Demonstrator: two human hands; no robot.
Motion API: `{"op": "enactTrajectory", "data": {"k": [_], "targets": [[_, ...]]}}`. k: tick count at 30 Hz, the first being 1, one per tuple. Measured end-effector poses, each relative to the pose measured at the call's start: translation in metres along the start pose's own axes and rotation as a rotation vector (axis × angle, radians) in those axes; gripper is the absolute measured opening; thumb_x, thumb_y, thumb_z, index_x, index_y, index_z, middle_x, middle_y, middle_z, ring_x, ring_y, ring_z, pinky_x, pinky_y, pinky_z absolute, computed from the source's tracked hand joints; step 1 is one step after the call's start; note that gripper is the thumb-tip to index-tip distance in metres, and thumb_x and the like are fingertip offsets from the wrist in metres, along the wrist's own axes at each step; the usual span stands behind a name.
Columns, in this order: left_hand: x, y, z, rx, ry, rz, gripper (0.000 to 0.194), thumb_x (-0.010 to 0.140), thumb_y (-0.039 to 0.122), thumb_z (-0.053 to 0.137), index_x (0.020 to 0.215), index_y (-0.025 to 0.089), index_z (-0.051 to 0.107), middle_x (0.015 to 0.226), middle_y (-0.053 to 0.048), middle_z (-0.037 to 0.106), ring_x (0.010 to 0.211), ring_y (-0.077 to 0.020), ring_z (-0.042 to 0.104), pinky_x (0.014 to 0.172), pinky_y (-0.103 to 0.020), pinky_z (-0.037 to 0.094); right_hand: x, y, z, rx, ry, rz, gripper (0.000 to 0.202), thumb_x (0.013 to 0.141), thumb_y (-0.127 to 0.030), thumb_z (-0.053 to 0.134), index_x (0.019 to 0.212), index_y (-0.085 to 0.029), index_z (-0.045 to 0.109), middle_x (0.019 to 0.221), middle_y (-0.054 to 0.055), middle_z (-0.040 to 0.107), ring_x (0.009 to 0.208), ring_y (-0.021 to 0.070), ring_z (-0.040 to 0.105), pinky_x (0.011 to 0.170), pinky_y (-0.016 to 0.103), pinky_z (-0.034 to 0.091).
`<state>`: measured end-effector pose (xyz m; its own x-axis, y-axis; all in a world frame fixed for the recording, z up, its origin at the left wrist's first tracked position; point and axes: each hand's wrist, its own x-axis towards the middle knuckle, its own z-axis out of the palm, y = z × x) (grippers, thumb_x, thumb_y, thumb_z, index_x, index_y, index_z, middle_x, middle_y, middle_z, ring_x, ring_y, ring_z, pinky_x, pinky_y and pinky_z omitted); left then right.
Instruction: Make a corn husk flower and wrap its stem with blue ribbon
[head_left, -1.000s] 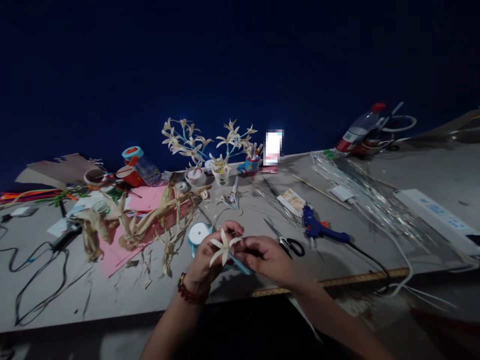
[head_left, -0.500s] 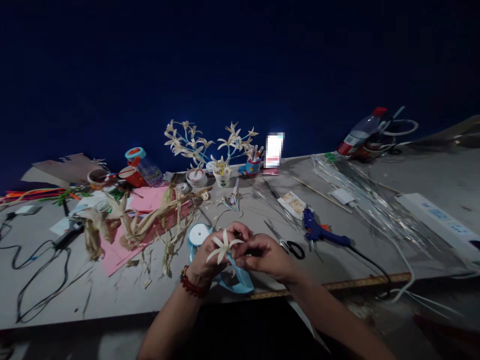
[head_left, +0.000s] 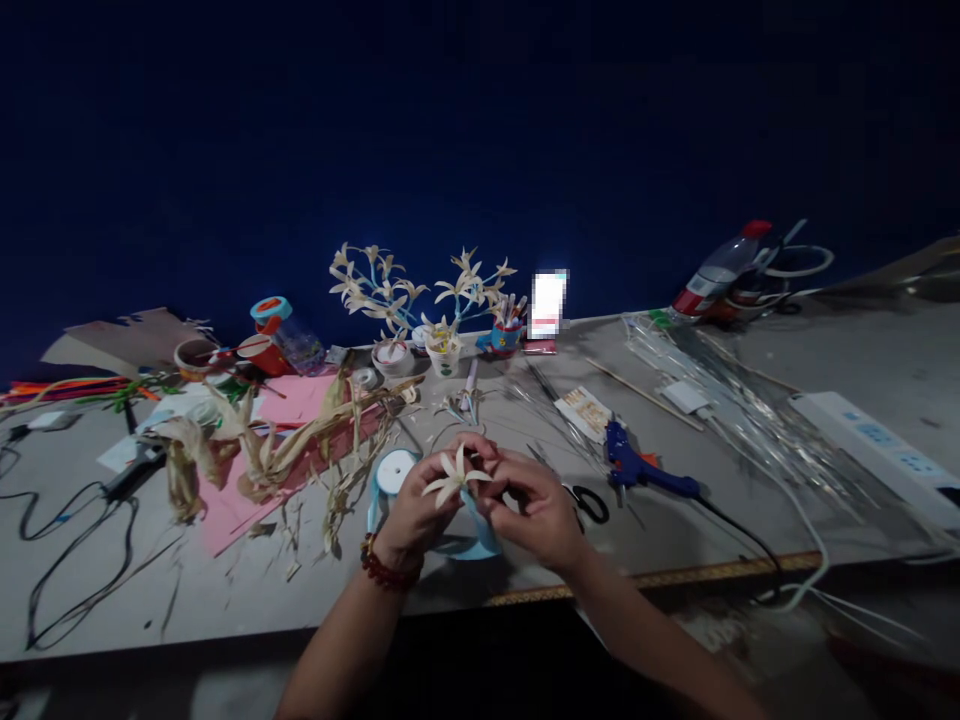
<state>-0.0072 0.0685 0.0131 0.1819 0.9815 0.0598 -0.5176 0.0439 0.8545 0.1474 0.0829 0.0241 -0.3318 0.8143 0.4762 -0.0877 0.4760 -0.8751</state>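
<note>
A cream-coloured artificial flower [head_left: 456, 478] with long pointed petals is held between my two hands above the table. My left hand [head_left: 420, 505] is closed around the flower from the left; its fingertips are partly behind the petals. Fingers of my right hand [head_left: 536, 508] pinch the light blue ribbon [head_left: 480, 525] just under the bloom. The ribbon hangs down in a loop below both hands. Just left of my left hand lies the ribbon's white spool [head_left: 395, 471]. Black-handled scissors [head_left: 589, 504] lie partly hidden behind my right hand.
Dried corn husks [head_left: 262, 460] and pink paper [head_left: 221, 520] cover the left. Potted husk flowers [head_left: 444, 355], a pen cup [head_left: 506, 335] and a lit phone [head_left: 547, 305] stand at the back. A blue glue gun [head_left: 649, 470], wires [head_left: 750, 400] and a power strip [head_left: 874, 440] lie right.
Both hands have shifted slightly up with the flower, which now sits a little further right. The hanging ribbon loop has risen and moved a little. My right hand covers more of the scissors.
</note>
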Motion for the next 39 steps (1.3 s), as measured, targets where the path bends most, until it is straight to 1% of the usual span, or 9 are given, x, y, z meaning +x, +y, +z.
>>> {"op": "enactTrajectory", "data": {"k": [3, 6, 9, 12, 19, 25, 31, 35, 39], "targets": [[-0.004, -0.005, 0.005, 0.005, 0.106, -0.001, 0.031, 0.067, 0.043, 0.086, 0.082, 0.019, 0.076, 0.103, -0.011, 0.065, 0.094, -0.0269, 0.062, 0.079, -0.037, 0.055, -0.002, -0.002, 0.001, -0.153, 0.049, -0.057, 0.017, 0.082, -0.017, 0.062, 0.067, -0.022, 0.057, 0.071, 0.000, 0.058, 0.068, 0.0162, 0.056, 0.063, 0.028, 0.045], [-0.009, -0.008, 0.010, 0.009, 0.191, 0.084, 0.023, 0.071, 0.038, 0.085, 0.082, 0.019, 0.077, 0.103, -0.010, 0.066, 0.098, -0.0255, 0.063, 0.084, -0.035, 0.054, -0.004, -0.002, 0.002, -0.275, 0.096, -0.102, 0.019, 0.082, -0.013, 0.059, 0.067, -0.022, 0.053, 0.068, -0.001, 0.053, 0.066, 0.0159, 0.054, 0.062, 0.028, 0.043], [-0.015, -0.008, 0.014, 0.038, 0.273, 0.141, 0.014, 0.074, 0.030, 0.083, 0.080, 0.019, 0.078, 0.100, -0.007, 0.067, 0.100, -0.0225, 0.062, 0.090, -0.032, 0.050, -0.005, -0.001, 0.004, -0.352, 0.132, -0.128, 0.020, 0.083, -0.012, 0.058, 0.068, -0.022, 0.052, 0.069, -0.001, 0.054, 0.069, 0.0168, 0.055, 0.064, 0.029, 0.044], [-0.019, -0.006, 0.016, 0.053, 0.337, 0.178, 0.015, 0.075, 0.032, 0.083, 0.082, 0.020, 0.078, 0.097, -0.006, 0.067, 0.099, -0.0216, 0.062, 0.091, -0.030, 0.049, -0.004, -0.001, 0.004, -0.401, 0.147, -0.153, 0.020, 0.084, -0.011, 0.058, 0.068, -0.023, 0.052, 0.070, 0.000, 0.055, 0.071, 0.0178, 0.056, 0.066, 0.030, 0.045], [-0.017, -0.008, 0.016, 0.231, 0.390, 0.262, 0.016, 0.077, 0.029, 0.082, 0.070, 0.018, 0.073, 0.085, -0.004, 0.061, 0.088, -0.0187, 0.058, 0.086, -0.029, 0.048, -0.006, 0.000, 0.006, -0.489, 0.156, -0.200, 0.021, 0.085, -0.010, 0.057, 0.069, -0.023, 0.052, 0.072, 0.001, 0.056, 0.072, 0.0179, 0.056, 0.066, 0.031, 0.045], [-0.018, -0.011, 0.018, 0.314, 0.432, 0.323, 0.012, 0.078, 0.028, 0.081, 0.071, 0.020, 0.075, 0.084, -0.004, 0.064, 0.089, -0.0204, 0.059, 0.085, -0.031, 0.047, -0.006, -0.005, 0.008, -0.513, 0.157, -0.206, 0.023, 0.087, -0.010, 0.055, 0.069, -0.023, 0.050, 0.069, 0.001, 0.053, 0.071, 0.0181, 0.054, 0.066, 0.031, 0.043], [-0.019, -0.009, 0.019, 0.391, 0.434, 0.348, 0.012, 0.082, 0.025, 0.078, 0.072, 0.020, 0.073, 0.082, -0.003, 0.063, 0.086, -0.0188, 0.058, 0.082, -0.029, 0.046, -0.006, -0.006, 0.012, -0.551, 0.170, -0.226, 0.025, 0.088, -0.010, 0.056, 0.068, -0.023, 0.047, 0.068, 0.000, 0.051, 0.067, 0.0171, 0.050, 0.062, 0.031, 0.040], [-0.019, -0.010, 0.020, 0.322, 0.450, 0.327, 0.015, 0.082, 0.027, 0.077, 0.073, 0.019, 0.070, 0.082, -0.002, 0.061, 0.083, -0.0174, 0.057, 0.079, -0.027, 0.046, -0.005, -0.005, 0.013, -0.578, 0.173, -0.265, 0.025, 0.087, -0.009, 0.057, 0.068, -0.023, 0.049, 0.067, 0.000, 0.051, 0.068, 0.0177, 0.051, 0.064, 0.031, 0.041], [-0.018, -0.008, 0.017, 0.240, 0.432, 0.275, 0.015, 0.083, 0.030, 0.077, 0.075, 0.018, 0.072, 0.083, -0.002, 0.061, 0.082, -0.0164, 0.056, 0.081, -0.026, 0.045, -0.003, -0.006, 0.006, -0.383, 0.109, -0.152, 0.012, 0.088, -0.013, 0.059, 0.079, -0.021, 0.060, 0.078, 0.003, 0.060, 0.078, 0.0185, 0.058, 0.071, 0.031, 0.048]]}}
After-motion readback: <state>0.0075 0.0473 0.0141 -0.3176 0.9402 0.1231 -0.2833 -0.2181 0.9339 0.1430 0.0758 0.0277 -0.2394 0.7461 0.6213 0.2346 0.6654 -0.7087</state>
